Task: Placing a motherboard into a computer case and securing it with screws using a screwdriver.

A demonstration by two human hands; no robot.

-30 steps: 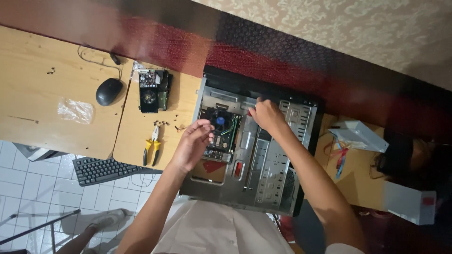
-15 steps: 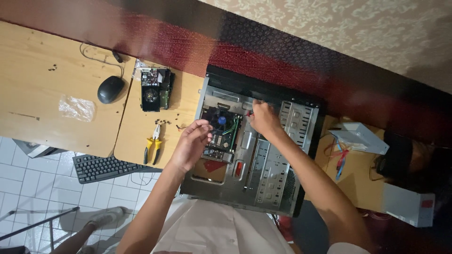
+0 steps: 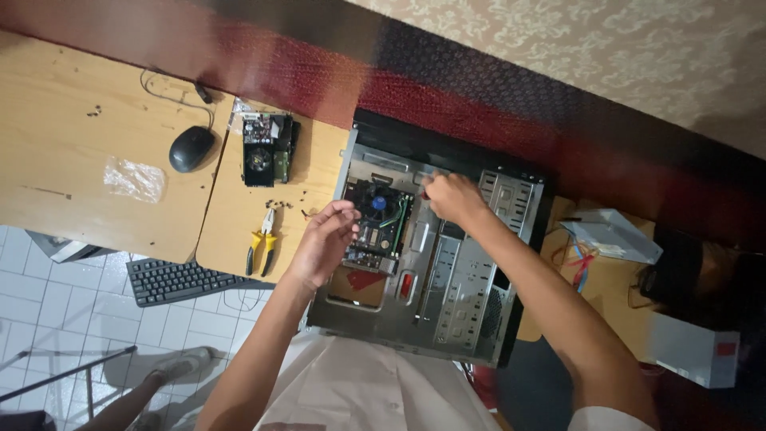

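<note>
An open metal computer case [image 3: 455, 295] lies on its side on the wooden desk, with a dark motherboard [image 3: 381, 225] and its round cooler inside. My left hand [image 3: 325, 239] hovers over the left edge of the motherboard, fingers curled and slightly apart, holding nothing I can see. My right hand [image 3: 448, 196] rests inside the case by the upper right corner of the board, fingers closed around a small thing with a red tip; I cannot tell what it is.
Yellow-handled pliers [image 3: 262, 242] and loose screws lie left of the case. A graphics card [image 3: 268, 149], a black mouse [image 3: 191, 148] and a plastic bag [image 3: 134, 178] sit further left. A keyboard [image 3: 179, 278] hangs below the desk. A grey power supply [image 3: 613, 235] with wires lies right.
My right hand has moved down and left, from the case's top edge toward the motherboard's corner. My left hand has shifted a little along the board's left edge.
</note>
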